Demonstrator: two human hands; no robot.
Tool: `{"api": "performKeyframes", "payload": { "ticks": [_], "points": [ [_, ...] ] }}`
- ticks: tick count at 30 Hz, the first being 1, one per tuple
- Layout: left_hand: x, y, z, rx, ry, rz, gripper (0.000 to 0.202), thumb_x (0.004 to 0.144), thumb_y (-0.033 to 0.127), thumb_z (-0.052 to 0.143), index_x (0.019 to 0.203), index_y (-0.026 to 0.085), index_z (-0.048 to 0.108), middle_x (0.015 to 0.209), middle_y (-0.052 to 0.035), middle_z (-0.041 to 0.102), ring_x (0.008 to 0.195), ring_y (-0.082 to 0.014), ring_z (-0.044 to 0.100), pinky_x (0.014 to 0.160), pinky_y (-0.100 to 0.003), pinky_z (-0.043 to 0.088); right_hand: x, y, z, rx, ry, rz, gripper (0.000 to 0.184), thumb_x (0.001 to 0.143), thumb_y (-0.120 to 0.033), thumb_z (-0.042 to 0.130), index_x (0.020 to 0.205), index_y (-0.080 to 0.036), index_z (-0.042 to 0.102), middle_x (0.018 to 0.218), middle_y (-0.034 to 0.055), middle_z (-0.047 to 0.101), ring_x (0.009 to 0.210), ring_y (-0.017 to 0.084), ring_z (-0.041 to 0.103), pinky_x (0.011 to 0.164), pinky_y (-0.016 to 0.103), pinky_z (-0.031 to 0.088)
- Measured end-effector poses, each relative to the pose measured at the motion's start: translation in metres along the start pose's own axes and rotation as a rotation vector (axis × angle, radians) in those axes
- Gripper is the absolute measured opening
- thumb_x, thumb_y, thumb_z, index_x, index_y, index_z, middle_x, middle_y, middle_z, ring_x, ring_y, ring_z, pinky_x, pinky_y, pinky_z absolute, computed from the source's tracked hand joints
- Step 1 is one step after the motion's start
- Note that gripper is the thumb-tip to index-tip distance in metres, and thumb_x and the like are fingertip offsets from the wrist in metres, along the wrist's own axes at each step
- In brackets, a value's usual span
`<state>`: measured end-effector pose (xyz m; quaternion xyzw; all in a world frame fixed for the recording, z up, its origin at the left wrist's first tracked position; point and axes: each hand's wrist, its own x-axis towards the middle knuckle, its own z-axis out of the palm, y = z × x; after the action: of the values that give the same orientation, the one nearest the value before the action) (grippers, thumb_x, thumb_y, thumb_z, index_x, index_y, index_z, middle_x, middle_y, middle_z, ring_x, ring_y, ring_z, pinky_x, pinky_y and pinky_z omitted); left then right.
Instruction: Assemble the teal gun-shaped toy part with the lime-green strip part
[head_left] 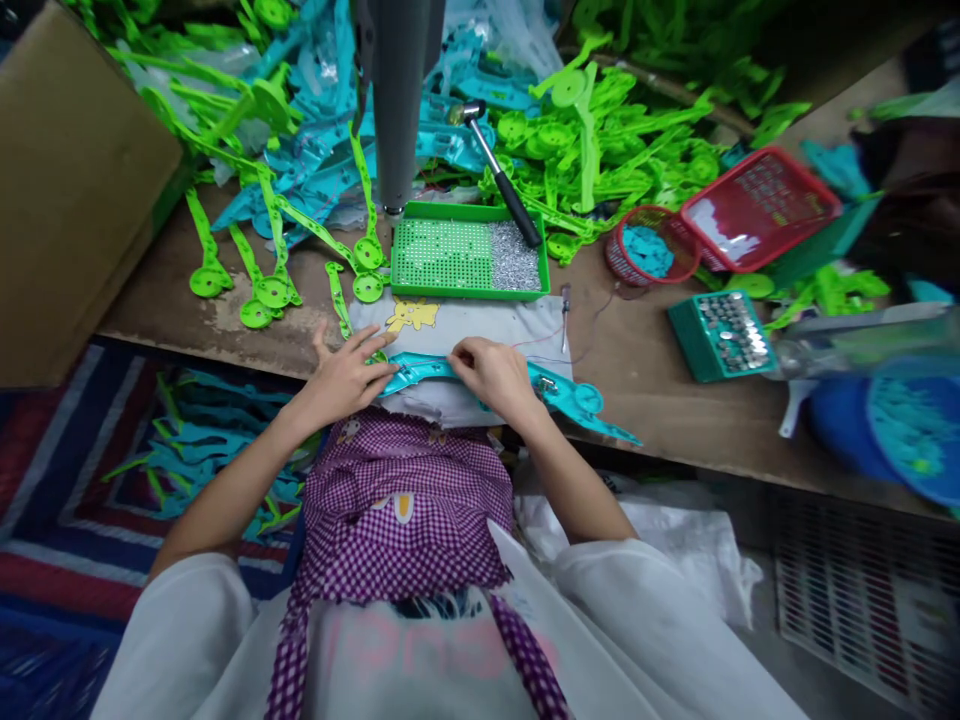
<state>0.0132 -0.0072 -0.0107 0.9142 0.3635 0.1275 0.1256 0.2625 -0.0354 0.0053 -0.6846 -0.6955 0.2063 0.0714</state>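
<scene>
A long turquoise plastic part [574, 395] lies across the grey cloth at the table's front edge, a small metal piece set in it right of my right hand. My left hand [349, 378] is at its left end, index fingertip on it and the other fingers spread; the thumb is hidden. Beside those fingers is the round end of a green plastic part [337, 300]. My right hand [491, 375] is closed in a pinch over the middle of the turquoise part. Whatever its fingertips hold is hidden. A small screwdriver [565, 318] lies to the right.
Behind the cloth [480, 325] stands a green tray [471, 295] of small metal pieces, with a hammer [495, 170] across it. A grey tool [397, 110] hangs above. Green and turquoise parts are heaped behind. Right are a red basket [615, 260], teal box [686, 345] and blue tub [844, 420].
</scene>
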Motion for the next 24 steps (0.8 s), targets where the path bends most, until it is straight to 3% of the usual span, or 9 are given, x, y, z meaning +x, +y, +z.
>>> {"api": "performKeyframes", "payload": {
  "ticks": [6, 10, 17, 24],
  "points": [
    [0.001, 0.000, 0.000, 0.009, -0.001, -0.002, 0.022, 0.097, 0.033, 0.053, 0.102, 0.033, 0.074, 0.143, -0.0049, 0.057, 0.137, -0.0322, 0.047, 0.114, -0.072, 0.000, -0.003, -0.001, 0.007, -0.083, 0.086, -0.091, 0.022, 0.092, -0.030, 0.049, 0.081, -0.020, 0.066, 0.101, 0.0085, 0.064, 0.093, 0.022, 0.053, 0.065, 0.033, 0.024],
    [0.001, -0.001, -0.001, 0.023, -0.016, 0.006, 0.023, 0.098, 0.033, 0.051, 0.103, 0.032, 0.073, 0.144, -0.0061, 0.056, 0.137, -0.0324, 0.046, 0.113, -0.074, -0.001, 0.003, -0.002, 0.011, -0.106, 0.060, -0.092, 0.017, 0.089, -0.025, 0.049, 0.079, -0.019, 0.062, 0.097, 0.0076, 0.063, 0.095, 0.022, 0.052, 0.075, 0.036, 0.024],
    [0.001, 0.000, -0.001, 0.000, -0.027, -0.019, 0.023, 0.098, 0.034, 0.051, 0.104, 0.033, 0.073, 0.144, -0.0050, 0.056, 0.138, -0.0332, 0.045, 0.112, -0.075, -0.002, 0.013, -0.007, 0.011, -0.097, -0.065, -0.041, 0.017, 0.087, -0.024, 0.049, 0.073, -0.018, 0.055, 0.091, 0.0076, 0.063, 0.092, 0.023, 0.055, 0.076, 0.037, 0.023],
    [-0.001, 0.001, 0.001, -0.040, -0.001, -0.037, 0.022, 0.097, 0.033, 0.053, 0.103, 0.034, 0.074, 0.146, -0.0047, 0.053, 0.139, -0.0330, 0.044, 0.113, -0.074, -0.002, 0.000, 0.003, 0.010, -0.119, 0.013, -0.094, 0.025, 0.096, -0.031, 0.047, 0.079, -0.018, 0.058, 0.096, 0.0084, 0.061, 0.096, 0.024, 0.053, 0.076, 0.036, 0.023]
  ]
}}
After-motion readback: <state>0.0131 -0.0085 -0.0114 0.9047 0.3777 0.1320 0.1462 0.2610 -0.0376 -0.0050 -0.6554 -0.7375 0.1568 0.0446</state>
